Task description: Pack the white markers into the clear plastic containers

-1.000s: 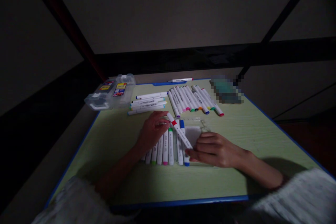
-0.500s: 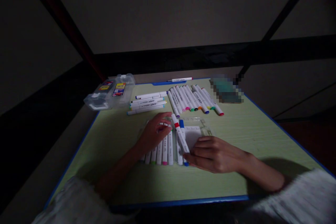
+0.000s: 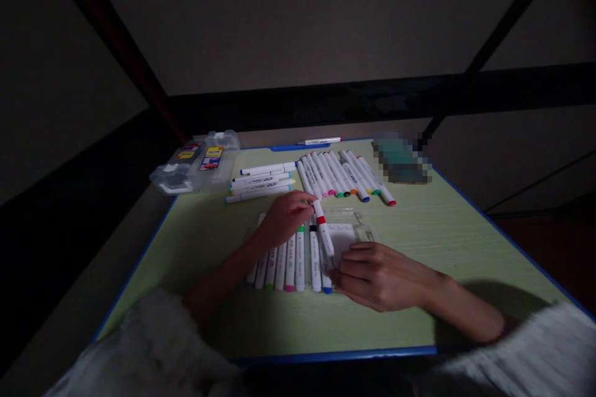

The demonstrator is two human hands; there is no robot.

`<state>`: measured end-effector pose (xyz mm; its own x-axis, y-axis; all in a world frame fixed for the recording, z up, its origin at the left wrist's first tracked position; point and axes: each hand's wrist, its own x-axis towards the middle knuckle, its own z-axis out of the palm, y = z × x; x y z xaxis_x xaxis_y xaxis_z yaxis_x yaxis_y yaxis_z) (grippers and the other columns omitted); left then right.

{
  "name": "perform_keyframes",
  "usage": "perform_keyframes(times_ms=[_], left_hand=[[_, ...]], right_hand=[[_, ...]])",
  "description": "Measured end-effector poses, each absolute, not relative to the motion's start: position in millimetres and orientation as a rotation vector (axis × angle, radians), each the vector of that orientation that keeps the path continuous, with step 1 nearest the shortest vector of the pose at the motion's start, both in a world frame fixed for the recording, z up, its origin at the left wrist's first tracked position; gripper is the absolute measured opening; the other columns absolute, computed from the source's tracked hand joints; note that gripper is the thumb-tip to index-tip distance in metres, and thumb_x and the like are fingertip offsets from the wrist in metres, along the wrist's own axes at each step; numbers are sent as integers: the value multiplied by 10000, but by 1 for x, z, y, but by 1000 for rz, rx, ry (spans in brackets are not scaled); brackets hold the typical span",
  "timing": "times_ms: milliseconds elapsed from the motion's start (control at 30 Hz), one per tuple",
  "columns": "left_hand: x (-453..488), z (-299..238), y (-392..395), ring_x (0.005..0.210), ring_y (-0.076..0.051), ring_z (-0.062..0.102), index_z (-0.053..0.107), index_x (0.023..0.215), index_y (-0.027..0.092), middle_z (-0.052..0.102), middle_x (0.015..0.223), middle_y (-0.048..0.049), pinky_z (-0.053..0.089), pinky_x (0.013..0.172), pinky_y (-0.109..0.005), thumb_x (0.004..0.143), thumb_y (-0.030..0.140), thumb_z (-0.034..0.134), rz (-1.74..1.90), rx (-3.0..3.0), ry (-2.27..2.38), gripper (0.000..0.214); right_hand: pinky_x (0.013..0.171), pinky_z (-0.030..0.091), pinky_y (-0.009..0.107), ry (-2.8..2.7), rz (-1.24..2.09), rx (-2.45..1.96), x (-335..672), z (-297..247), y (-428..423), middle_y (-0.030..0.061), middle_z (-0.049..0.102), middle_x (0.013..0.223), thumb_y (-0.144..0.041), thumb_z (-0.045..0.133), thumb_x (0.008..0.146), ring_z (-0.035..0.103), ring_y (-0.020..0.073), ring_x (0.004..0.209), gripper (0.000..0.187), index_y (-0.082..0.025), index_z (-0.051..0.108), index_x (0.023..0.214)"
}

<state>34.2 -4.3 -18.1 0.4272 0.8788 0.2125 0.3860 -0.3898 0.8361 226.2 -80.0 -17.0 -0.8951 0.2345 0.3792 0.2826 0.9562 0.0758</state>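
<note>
A white marker with a red band lies nearly upright over the right side of a row of several white markers in a shallow clear tray. My left hand pinches the marker's far end with closed fingers. My right hand grips its near end beside the tray, fingers curled. The tray's right part shows a bare white bottom.
A green table with a blue edge. At the back lie a fan of several markers, a stack of markers lying sideways, a lone marker, a clear plastic case and a teal object.
The red-banded marker has turned from slanted to almost parallel with the row and come down toward it. My left hand slid right onto its far end; my right hand shifted slightly.
</note>
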Motion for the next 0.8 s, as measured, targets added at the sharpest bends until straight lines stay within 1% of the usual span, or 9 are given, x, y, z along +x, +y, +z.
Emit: perform_keyframes(times_ms=[100, 167, 300, 433, 600, 800], left_hand=[[40, -26, -5, 766, -154, 644, 661, 795, 138, 691, 862, -56, 514, 738, -273, 733, 138, 540, 868, 1915, 1042, 137], [43, -31, -7, 760, -151, 648, 654, 832, 123, 691, 856, -70, 522, 726, -270, 732, 121, 540, 877, 1826, 1007, 152], [45, -36, -10, 792, -158, 643, 651, 865, 99, 675, 917, -104, 527, 742, -289, 726, 94, 536, 878, 1789, 977, 180], [43, -35, -10, 848, -168, 627, 662, 877, 111, 654, 983, -106, 522, 758, -295, 742, 97, 522, 860, 1902, 963, 195], [42, -36, -10, 941, -186, 603, 665, 924, 117, 651, 998, -108, 489, 840, -323, 764, 85, 497, 879, 2051, 890, 235], [41, -36, -10, 1009, -179, 578, 653, 997, 134, 641, 1060, -101, 442, 926, -352, 769, 30, 433, 834, 2159, 834, 334]], right_hand=[[555, 348, 289, -2777, -138, -408, 227, -18, -80, 1, 548, 602, -125, 428, 871, 475, 123, 568, 238, -158, 560, 676], [554, 348, 288, -2791, -124, -433, 228, -19, -80, 3, 560, 620, -127, 443, 866, 482, 125, 577, 220, -158, 564, 684], [556, 357, 290, -2805, -108, -453, 230, -18, -79, 12, 573, 637, -131, 439, 868, 492, 127, 586, 213, -154, 582, 712], [593, 390, 300, -2844, -54, -443, 232, -16, -78, 36, 595, 685, -111, 413, 861, 511, 138, 626, 211, -140, 606, 782], [598, 395, 299, -2862, -27, -441, 235, -14, -77, 38, 596, 708, -97, 428, 853, 516, 141, 647, 192, -130, 617, 846], [565, 383, 290, -2797, -113, -479, 236, -13, -77, 25, 590, 680, -116, 429, 885, 521, 135, 636, 207, -137, 633, 856]])
